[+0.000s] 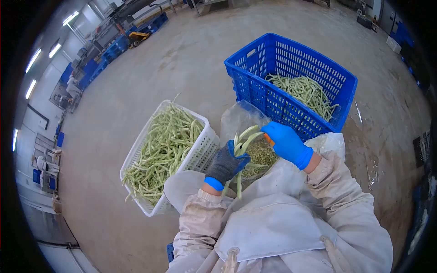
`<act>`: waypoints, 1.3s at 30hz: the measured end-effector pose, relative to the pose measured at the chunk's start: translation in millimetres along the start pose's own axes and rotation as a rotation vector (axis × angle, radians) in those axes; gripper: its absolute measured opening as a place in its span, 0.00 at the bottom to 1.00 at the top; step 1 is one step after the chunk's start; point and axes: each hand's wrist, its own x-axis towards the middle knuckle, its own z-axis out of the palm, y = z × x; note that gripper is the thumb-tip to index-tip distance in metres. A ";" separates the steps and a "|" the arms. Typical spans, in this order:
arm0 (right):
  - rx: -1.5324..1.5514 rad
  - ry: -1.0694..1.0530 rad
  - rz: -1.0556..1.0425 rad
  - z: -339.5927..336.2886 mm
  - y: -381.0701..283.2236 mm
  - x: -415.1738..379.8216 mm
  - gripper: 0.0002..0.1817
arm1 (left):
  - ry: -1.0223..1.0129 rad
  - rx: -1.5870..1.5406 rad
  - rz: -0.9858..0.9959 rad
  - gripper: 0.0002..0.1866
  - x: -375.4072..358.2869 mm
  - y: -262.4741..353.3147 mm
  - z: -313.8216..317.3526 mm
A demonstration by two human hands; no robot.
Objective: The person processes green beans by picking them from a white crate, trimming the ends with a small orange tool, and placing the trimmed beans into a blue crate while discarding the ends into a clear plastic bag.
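My left hand (226,164), in a grey and blue glove, is closed around a small bunch of long green beans (239,178). The beans stick out above and below the fist. My right hand (287,144), in a blue glove, is closed on a small orange-handled tool (269,139) at the beans' upper ends; its blade, if any, is hidden. Beneath the hands, a clear plastic bag (236,119) holds many short green bean trimmings (261,154). To the left stands a white crate (208,143) heaped with long beans (165,148).
A blue crate (255,91) with a smaller pile of long beans (306,91) stands ahead on the right. Wet patches mark the concrete floor (200,54). Far left are a yellow pallet jack (137,37), blue bins and two people in white.
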 end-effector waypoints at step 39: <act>-0.123 0.210 0.381 43.3 79.1 -20.2 0.10 | -0.187 -0.164 -0.181 0.25 2.7 -14.4 49.9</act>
